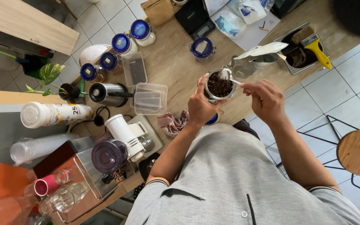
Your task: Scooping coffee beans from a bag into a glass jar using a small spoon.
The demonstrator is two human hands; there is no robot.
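left hand (pixel 200 106) wraps glass jar (pixel 218 87) of coffee beans, jar at its 1 o'clock | right hand (pixel 266 100) pinches spoon (pixel 226 75) over jar, 10 o'clock | blue-lidded jars (pixel 121 43): five on counter (pixel 171 62)

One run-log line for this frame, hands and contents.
left hand: grips glass jar of coffee beans | right hand: holds spoon over jar mouth | counter: blue-lidded jars
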